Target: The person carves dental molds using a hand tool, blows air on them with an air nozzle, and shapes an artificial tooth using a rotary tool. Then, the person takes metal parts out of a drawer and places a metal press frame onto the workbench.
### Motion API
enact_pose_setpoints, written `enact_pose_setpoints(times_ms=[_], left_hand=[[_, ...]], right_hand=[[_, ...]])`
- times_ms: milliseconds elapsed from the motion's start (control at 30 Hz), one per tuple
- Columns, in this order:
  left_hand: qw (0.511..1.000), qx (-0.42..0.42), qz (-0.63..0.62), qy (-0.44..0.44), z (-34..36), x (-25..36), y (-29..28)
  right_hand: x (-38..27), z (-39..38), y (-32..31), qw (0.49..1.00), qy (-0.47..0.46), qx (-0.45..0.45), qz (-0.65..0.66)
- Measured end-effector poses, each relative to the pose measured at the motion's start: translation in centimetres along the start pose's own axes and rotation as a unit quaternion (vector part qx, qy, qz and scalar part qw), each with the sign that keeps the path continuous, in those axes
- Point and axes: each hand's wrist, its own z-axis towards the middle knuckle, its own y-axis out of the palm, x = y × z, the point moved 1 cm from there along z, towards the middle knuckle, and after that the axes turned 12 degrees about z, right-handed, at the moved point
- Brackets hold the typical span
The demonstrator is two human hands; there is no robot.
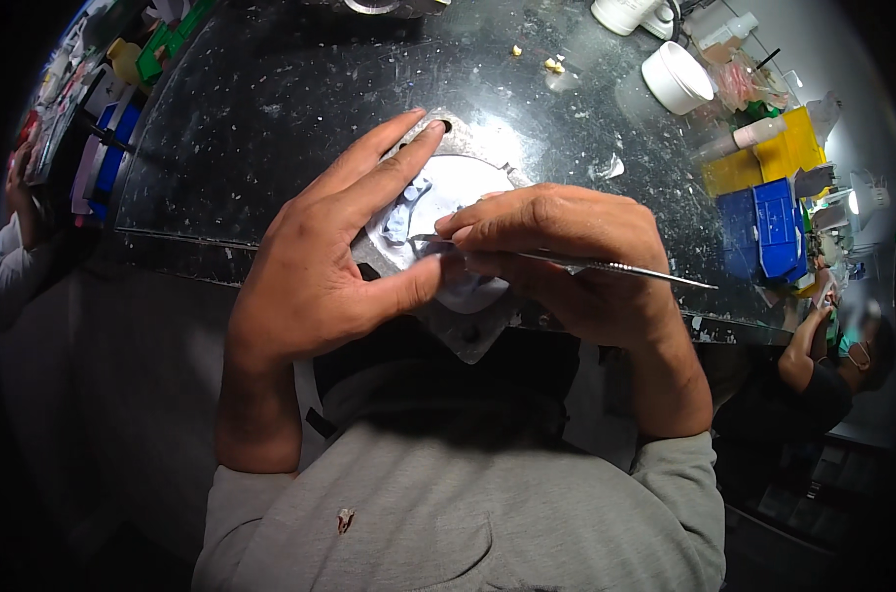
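Where the bench (pixel 300 109) meets the person's lap, a grey metal frame (pixel 469 337) sits between the two hands, its near corner jutting past the near edge of the bench. It is roughly diamond-shaped, with a rounded middle and a dull, scuffed surface. Dark holes pierce its far and near corners. Filling the rounded middle is a white mass (pixel 475 181), smooth and so brightly lit on the far side that little detail can be read there. Toward the left of this white lies a cluster of bluish-grey lumps (pixel 398 223), uneven and knobbly, standing out against the paler ground. Shadow and fingers hide much of the near right part.

The left hand (pixel 315 252) lies over the left side of the frame, thumb and fingers spread apart. Its fingertips reach the far corner beside the hole, and its thumb crosses the near part of the white; I cannot tell how firmly it grips. The right hand (pixel 586 242) is closed on a slim metal tool (pixel 660 274), pinched between thumb and fingers. The shaft slants out to the right, while the tip points left and is at or just beside the lumps.

Farther off, to the right, stand a white tub (pixel 678 79) and, nearer, a blue bin (pixel 781 232). Small yellowish bits (pixel 554 66) lie on the far bench.
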Motion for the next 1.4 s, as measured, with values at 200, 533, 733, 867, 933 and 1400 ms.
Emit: enact_pose_setpoints(times_ms=[200,533,733,867,933,1400], left_hand=[[0.999,0.011,0.037,0.007,-0.3,0.3,0.0],[0.991,0.066,0.114,0.016,-0.1,0.3,0.8],[0.993,0.078,0.092,-0.001,-0.1,0.9,0.9],[0.994,0.065,0.085,-0.015,-0.1,1.3,0.6],[0.997,0.053,0.063,-0.008,0.0,0.9,0.5],[0.999,0.021,0.045,-0.007,0.1,0.8,0.2]], right_hand=[[-0.4,0.4,-0.3,0.997,0.002,-0.021,-0.070],[-0.3,0.5,0.2,0.991,-0.030,-0.008,-0.127],[-0.4,0.4,0.2,0.997,-0.021,0.008,-0.078],[-0.4,0.2,0.0,0.999,-0.016,0.013,-0.044],[-0.8,0.5,0.1,0.996,-0.010,0.001,-0.089],[-0.3,0.0,-0.1,0.999,0.035,0.018,0.024]])
